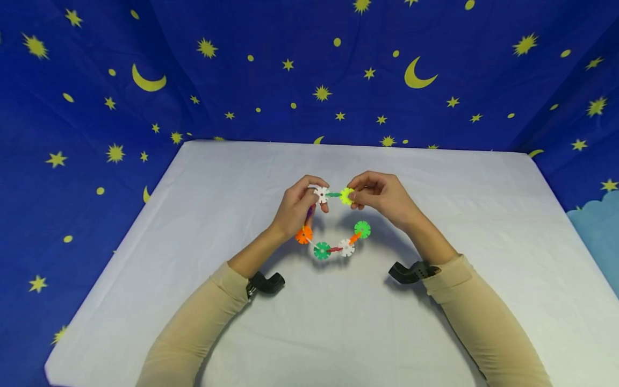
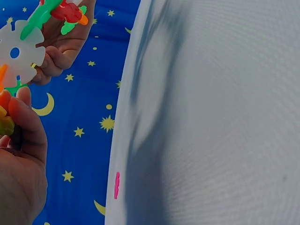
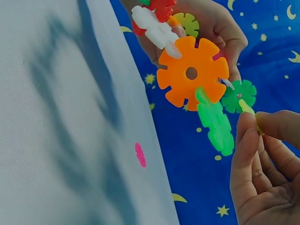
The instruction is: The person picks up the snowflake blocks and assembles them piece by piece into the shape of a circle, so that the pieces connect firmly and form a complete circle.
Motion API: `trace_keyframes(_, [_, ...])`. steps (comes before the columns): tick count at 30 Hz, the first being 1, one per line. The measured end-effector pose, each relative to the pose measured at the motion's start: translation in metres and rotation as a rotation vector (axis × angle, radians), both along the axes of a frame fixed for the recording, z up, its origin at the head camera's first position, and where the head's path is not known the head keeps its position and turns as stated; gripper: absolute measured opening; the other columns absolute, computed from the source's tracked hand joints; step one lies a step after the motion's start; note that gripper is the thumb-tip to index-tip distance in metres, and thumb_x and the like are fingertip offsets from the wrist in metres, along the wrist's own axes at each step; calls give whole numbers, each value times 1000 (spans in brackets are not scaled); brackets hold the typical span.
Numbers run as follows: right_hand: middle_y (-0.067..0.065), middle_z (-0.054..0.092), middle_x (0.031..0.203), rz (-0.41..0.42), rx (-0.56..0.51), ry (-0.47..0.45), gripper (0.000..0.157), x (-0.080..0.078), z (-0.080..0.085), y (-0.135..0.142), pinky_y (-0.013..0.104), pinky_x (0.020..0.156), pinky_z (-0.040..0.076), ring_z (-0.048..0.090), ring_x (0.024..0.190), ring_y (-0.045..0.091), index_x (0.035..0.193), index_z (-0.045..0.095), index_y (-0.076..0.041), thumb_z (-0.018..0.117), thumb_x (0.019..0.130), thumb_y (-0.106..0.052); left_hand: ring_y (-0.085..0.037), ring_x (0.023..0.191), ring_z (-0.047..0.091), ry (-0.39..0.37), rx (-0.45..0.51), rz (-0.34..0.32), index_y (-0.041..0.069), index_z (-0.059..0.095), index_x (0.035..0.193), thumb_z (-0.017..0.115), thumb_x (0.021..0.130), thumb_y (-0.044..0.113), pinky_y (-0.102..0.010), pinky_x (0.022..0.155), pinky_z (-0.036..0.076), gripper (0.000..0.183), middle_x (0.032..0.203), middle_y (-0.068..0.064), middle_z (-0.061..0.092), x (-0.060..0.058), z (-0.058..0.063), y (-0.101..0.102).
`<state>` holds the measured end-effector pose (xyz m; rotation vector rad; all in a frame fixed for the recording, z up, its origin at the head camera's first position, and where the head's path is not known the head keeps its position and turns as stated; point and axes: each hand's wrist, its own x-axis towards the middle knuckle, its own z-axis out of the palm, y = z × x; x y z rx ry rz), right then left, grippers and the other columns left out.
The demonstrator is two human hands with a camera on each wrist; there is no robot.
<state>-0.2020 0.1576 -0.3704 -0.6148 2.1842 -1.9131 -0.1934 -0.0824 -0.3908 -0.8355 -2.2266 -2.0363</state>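
A curved chain of notched plastic discs hangs from my hands above the table. My left hand (image 1: 295, 207) pinches a white notched disc (image 1: 322, 194) between thumb and fingers. My right hand (image 1: 387, 196) pinches a yellow notched disc (image 1: 345, 196), seen edge-on in the right wrist view. A green disc (image 1: 333, 194), turned edge-on, links these two. From the left hand the chain runs down past a purple disc (image 1: 310, 212), partly covered, to an orange disc (image 1: 303, 235) and a dark green disc (image 1: 322, 251). Its loose end is a light green disc (image 1: 362, 230), below the right hand.
A white cloth covers the table (image 1: 309, 333). One pink disc (image 3: 140, 154) is on it near an edge in both wrist views. Blue curtains (image 1: 271, 80) with yellow stars and moons stand behind and at the sides. Dark wrist mounts (image 1: 411, 272) stick out from both sleeves.
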Motion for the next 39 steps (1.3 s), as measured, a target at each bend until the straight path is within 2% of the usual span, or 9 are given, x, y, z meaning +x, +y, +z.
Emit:
trace_keyframes(3, [19, 65, 91, 4, -5, -6, 19, 1, 1, -1, 46, 71, 55, 60, 79, 46, 106, 66, -1, 68, 89, -9, -24, 33, 41, -3, 3, -2, 3, 56, 114, 40, 95, 8, -36, 30, 38, 26, 72, -19, 64, 0, 1, 1])
trace_keyframes(6, [19, 66, 90, 12, -9, -13, 18, 2, 1, -2, 46, 72, 55, 61, 78, 44, 106, 66, 0, 67, 89, -8, -23, 32, 40, 2, -4, -12, 0, 56, 116, 41, 99, 12, -35, 30, 37, 26, 73, -25, 63, 0, 1, 0])
trace_keyframes(13, [18, 66, 91, 18, -46, -26, 17, 6, -3, -6, 40, 71, 56, 64, 74, 40, 102, 65, 6, 68, 88, -4, -20, 34, 38, -42, -70, -20, -3, 60, 114, 38, 103, 7, -31, 34, 38, 27, 70, -23, 61, 16, 24, 2])
trace_keyframes(20, [20, 65, 92, 18, -63, -20, 14, 9, -6, -6, 40, 70, 56, 65, 71, 37, 99, 65, 8, 67, 88, 0, -22, 34, 38, -69, -60, -9, -3, 61, 112, 36, 104, 6, -31, 35, 40, 28, 70, -26, 60, 20, 20, 6])
trace_keyframes(24, [21, 63, 92, 26, -61, -19, 13, 10, -8, -6, 42, 70, 56, 63, 72, 43, 98, 65, 8, 66, 88, 0, -19, 34, 38, -75, -63, -1, -2, 62, 110, 36, 103, 6, -31, 34, 38, 28, 72, -27, 62, 23, 20, 8])
trace_keyframes(28, [22, 63, 87, 33, -34, -29, 13, 11, -7, -7, 46, 70, 56, 60, 75, 50, 98, 66, 6, 67, 89, -2, -13, 33, 39, -25, -105, 17, -1, 63, 111, 36, 103, 6, -30, 33, 37, 29, 71, -21, 64, 25, 19, 9])
trace_keyframes(30, [22, 63, 87, 33, -22, -32, 12, 12, -7, -7, 46, 70, 56, 59, 75, 51, 98, 66, 5, 67, 89, -3, -12, 32, 39, 7, -134, 27, 0, 63, 112, 36, 103, 8, -30, 32, 36, 29, 72, -17, 66, 22, 14, 9])
trace_keyframes(35, [20, 64, 92, 9, -12, -3, 15, 13, -3, -9, 40, 71, 56, 63, 73, 40, 102, 66, 3, 67, 90, -6, -19, 33, 44, 15, -162, 30, 4, 62, 115, 41, 104, 17, -33, 33, 41, 27, 75, -12, 68, 12, 1, 7])
trace_keyframes(39, [17, 66, 95, -15, -11, 6, 18, 13, -1, -10, 39, 74, 56, 65, 72, 31, 104, 67, 3, 67, 91, -9, -24, 34, 50, -30, -179, -9, 10, 62, 113, 48, 102, 28, -37, 38, 47, 25, 78, -13, 68, 8, 3, 6])
